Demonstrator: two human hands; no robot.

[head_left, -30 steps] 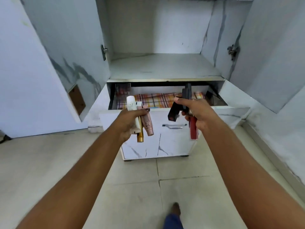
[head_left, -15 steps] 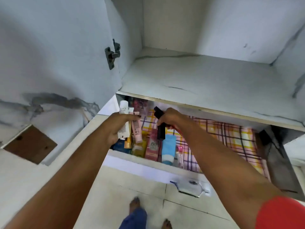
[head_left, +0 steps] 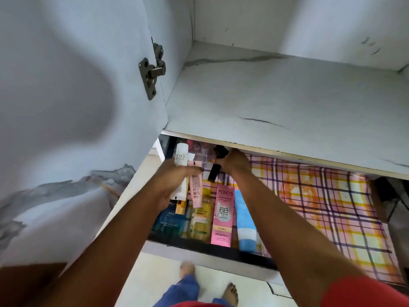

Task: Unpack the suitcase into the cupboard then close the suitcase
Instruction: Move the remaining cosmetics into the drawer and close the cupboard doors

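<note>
Both hands' fingers are clamped: left hand point(head_left: 174, 185) on cosmetic tubes point(head_left: 195, 187), right hand point(head_left: 234, 161) on black tubes point(head_left: 214, 173).

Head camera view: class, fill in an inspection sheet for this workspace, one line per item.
Surface: open drawer lined with checked paper; bare marbled shelf above.
Job's things: blue perfume box, yellow bottle, pink BB cream box, blue and white tube lie side by side at the drawer's left end.
Clutter: nothing seen.
Grippers: left hand grips a white tube, a pink tube and a gold item; right hand grips dark cosmetics.
Cables: nothing seen.
Surroundings: open cupboard door with hinge; tiled floor, bare feet.
</note>
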